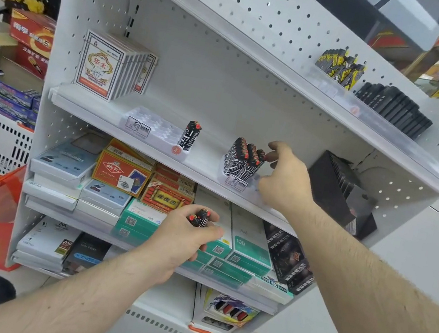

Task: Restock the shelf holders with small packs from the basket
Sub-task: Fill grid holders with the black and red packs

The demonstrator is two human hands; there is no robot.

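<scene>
Packs (200, 217) sit gripped in left fingers (211, 231); right fingers (272, 153) pinch one (above its holder (234, 182)).

Matt white perforated metal shelf (231, 59); glossy translucent plastic holder (154, 128).

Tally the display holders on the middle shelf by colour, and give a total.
White holders: 2
Black holder: 1
Total: 3
</scene>
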